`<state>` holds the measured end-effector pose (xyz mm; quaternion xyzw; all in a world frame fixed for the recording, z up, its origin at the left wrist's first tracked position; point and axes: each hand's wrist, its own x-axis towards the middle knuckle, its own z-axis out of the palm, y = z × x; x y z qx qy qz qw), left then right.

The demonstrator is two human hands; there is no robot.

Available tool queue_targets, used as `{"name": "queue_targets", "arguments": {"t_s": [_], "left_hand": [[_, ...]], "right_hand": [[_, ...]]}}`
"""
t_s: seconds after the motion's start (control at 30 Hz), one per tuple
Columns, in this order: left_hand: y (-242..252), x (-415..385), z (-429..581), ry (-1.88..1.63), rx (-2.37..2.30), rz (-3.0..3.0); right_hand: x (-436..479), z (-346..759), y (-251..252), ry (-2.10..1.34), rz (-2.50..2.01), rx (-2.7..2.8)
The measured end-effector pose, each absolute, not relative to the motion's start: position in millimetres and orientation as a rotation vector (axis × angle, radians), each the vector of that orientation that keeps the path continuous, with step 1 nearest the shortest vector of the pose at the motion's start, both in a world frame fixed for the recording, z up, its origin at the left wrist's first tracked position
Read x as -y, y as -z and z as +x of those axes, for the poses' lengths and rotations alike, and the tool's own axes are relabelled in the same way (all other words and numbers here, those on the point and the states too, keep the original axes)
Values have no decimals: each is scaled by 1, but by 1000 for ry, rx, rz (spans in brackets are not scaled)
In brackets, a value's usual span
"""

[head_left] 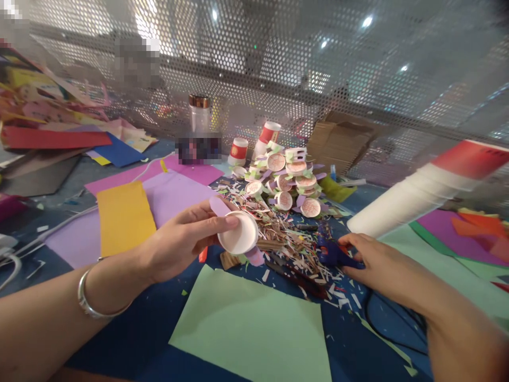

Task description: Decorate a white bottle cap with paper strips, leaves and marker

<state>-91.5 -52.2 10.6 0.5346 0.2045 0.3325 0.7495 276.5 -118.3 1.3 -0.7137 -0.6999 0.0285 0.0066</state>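
Pinched between the thumb and fingers of my left hand point(189, 233) is a white cut-off paper cup bottom point(243, 233), its hollow side facing me. Light purple paper tabs point(220, 207) stick out from it at upper left and lower right. My right hand point(371, 262) has its fingers around the handle of a blue glue gun point(332, 252) lying at the right of the scraps. Behind the hands, similar cup bottoms point(283, 200) with purple and green tabs are piled up. A light green paper sheet point(254, 329) lies in front.
Paper scraps point(274, 228) cover the middle. A long stack of paper cups point(413, 199) leans at right, near a dark cable point(371, 318). Coloured paper point(125, 217) spreads left. A lidded jar point(199, 114) and cardboard point(338, 140) stand by a perforated metal panel point(262, 48).
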Motion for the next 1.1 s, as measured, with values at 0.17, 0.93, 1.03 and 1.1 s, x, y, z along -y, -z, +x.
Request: {"name": "queue_targets", "arguments": {"t_s": [0.17,0.93,1.03,1.1], "left_hand": [[-6,52,-93,-694,-499,1131],[5,46,-92,-723,-546,1239],[6,45,-92,-709,-527,1260],[6,45,-92,-697,-524,1274]], "right_hand": [[119,270,-10,-22,-2205,2179],[160,191,-48,-425,-1450,1911],[159,188,-49,-444,-1433,1907],[158,186,-51,-468,-1432,1909]]}}
